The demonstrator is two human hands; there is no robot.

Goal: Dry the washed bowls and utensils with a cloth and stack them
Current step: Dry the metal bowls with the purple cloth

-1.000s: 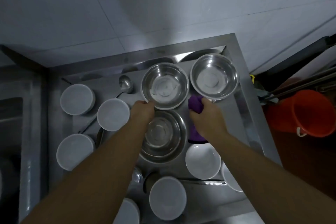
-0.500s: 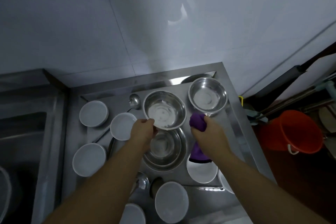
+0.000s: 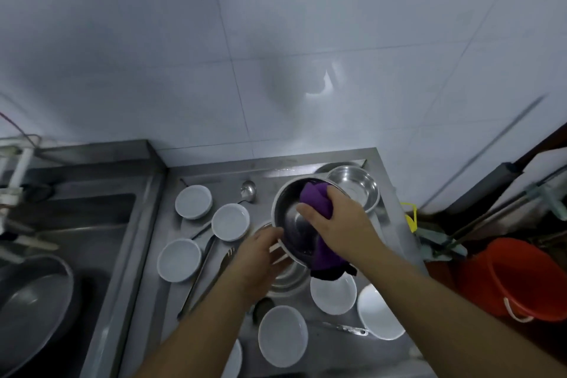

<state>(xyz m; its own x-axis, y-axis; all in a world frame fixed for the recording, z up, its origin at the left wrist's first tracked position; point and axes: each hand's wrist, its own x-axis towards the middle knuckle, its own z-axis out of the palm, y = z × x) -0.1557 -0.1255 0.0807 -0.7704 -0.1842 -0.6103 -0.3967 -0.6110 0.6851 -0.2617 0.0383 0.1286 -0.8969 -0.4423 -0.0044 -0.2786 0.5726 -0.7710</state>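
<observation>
left hand [image 3: 257, 258] grip pinching steel bowl [image 3: 291, 224] rim, bowl tilted above bench [image 3: 171, 221]. right hand [image 3: 340, 224] grip squeezing purple cloth [image 3: 316, 199] inside bowl.

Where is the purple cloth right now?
The purple cloth is right of centre, pressed by the right hand inside the tilted steel bowl the left hand holds.

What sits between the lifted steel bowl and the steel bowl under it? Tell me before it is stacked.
Nothing visible. The lifted steel bowl, held tilted by the left hand while the right hand presses the purple cloth inside, hangs directly over the lower steel bowl.
</observation>
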